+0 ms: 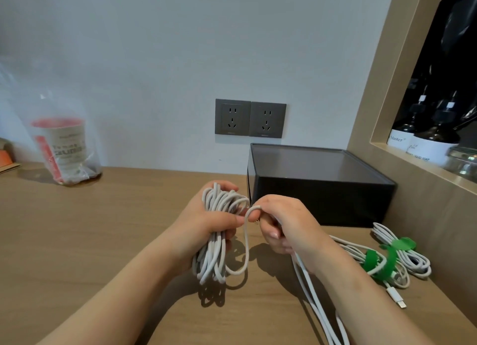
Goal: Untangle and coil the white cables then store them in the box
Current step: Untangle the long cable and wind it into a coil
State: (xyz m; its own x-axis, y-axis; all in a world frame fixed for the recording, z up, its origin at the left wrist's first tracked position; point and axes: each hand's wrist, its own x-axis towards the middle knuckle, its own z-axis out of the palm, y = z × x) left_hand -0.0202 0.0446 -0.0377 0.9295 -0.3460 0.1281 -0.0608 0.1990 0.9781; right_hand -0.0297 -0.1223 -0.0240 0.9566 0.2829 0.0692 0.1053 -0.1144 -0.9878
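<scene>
Where wooden counter [103,228] meets pale wall [154,48], a dark box [322,197] stands near sockets [250,118].

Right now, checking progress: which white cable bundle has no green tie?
The coil in the left hand; both bundles by the black box wear green ties.

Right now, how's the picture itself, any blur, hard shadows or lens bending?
In the head view, the left hand, right hand and white cable coil are sharp; the bagged cup far left looks soft and hazy; the coil throws a crisp shadow on the table; the wide lens tilts the shelf frame.
</scene>
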